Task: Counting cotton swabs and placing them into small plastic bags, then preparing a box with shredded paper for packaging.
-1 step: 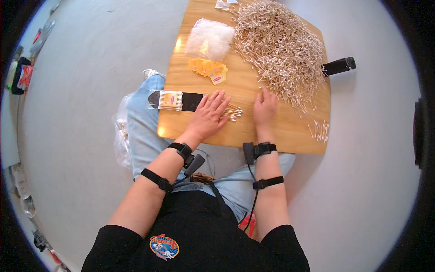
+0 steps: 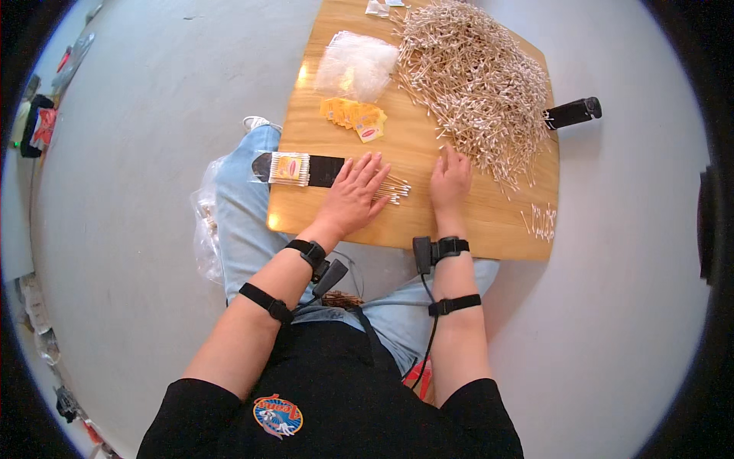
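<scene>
My left hand [image 2: 355, 195] lies flat, palm down and fingers spread, on the wooden table [image 2: 474, 226]. Its fingertips rest beside a small bunch of cotton swabs [image 2: 396, 189]. My right hand [image 2: 449, 180] lies palm down a little to the right, with its fingertips touching the near edge of a big loose pile of cotton swabs [image 2: 478, 76]. Neither hand grips anything. A filled packet of swabs with a black end [image 2: 294, 168] lies just left of my left hand.
Yellow paper labels [image 2: 355, 116] and a heap of clear plastic bags [image 2: 355, 65] lie behind my left hand. A black object [image 2: 573, 112] sticks out over the table's right edge. A few swabs [image 2: 541, 222] lie at the near right corner. A plastic bag [image 2: 205, 222] hangs by my left leg.
</scene>
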Tool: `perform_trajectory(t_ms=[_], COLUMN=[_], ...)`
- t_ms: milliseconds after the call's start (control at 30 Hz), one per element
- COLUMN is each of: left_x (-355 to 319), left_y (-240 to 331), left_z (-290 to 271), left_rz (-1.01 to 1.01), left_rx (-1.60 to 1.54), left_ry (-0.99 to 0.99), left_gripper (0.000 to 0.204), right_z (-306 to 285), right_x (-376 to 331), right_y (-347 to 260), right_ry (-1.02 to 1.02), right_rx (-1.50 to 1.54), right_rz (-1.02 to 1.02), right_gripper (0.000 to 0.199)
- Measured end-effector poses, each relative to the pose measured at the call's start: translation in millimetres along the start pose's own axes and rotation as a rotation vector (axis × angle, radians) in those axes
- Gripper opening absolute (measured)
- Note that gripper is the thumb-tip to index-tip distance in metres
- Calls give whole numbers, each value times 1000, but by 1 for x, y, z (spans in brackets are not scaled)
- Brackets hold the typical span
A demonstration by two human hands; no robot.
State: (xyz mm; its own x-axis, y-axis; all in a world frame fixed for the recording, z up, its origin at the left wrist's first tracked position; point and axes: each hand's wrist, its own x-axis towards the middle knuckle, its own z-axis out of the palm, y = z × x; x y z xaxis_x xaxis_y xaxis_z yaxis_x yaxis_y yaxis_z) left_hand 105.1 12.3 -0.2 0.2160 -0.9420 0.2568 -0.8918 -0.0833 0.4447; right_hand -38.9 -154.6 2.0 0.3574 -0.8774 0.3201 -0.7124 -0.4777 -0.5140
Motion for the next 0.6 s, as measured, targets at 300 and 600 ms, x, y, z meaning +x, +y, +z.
perform_trajectory(t_ms=[300,600], left_x=[-4,-2], left_y=[-4,-3], left_z=[-1,-8], left_rz=[-26,-11], left_rx=[-119,-178], left_ry=[50,80], left_gripper=[37,30], right_z=[6,-2], right_x=[-21,-46], right_y=[3,4], right_ry=[63,26], right_rx=[-75,88], right_rz=[-274,-193], right_gripper=[18,11])
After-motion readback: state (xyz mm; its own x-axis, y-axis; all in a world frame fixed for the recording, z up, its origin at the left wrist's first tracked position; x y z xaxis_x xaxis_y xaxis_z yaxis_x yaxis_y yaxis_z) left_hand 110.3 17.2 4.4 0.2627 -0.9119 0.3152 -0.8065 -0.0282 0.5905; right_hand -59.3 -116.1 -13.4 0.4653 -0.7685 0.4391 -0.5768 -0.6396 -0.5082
